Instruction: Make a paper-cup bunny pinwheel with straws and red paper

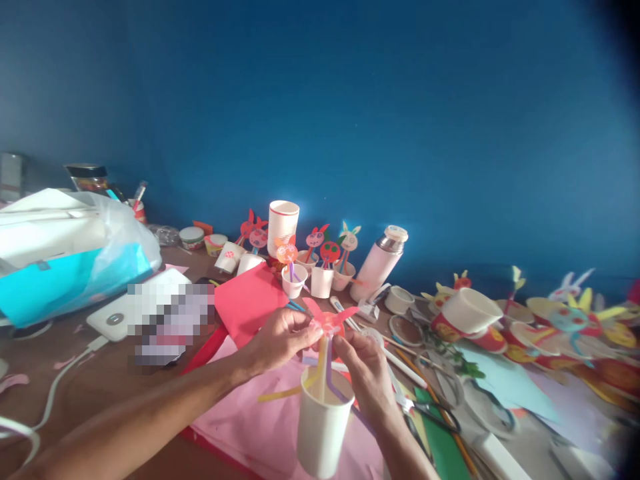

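My left hand (287,337) pinches the left edge of a red paper rabbit head (331,323) with two long ears. At its lower right edge, my right hand (367,363) has thumb and fingers closed on the same head. Straws, one pale yellow and one purple (329,367), run down from the head into a white paper cup (324,437) standing upright below my hands. A yellow straw (283,395) sticks out on the cup's left side. Pink paper (250,420) lies under the cup.
Finished rabbit figures in small cups (321,283), stacked cups (283,227) and a thermos (380,261) stand behind. Scissors (435,413), pencils and paper lie right, near several more cups (470,310). At left are a power bank (137,303) with cable (55,387) and a plastic bag (130,230).
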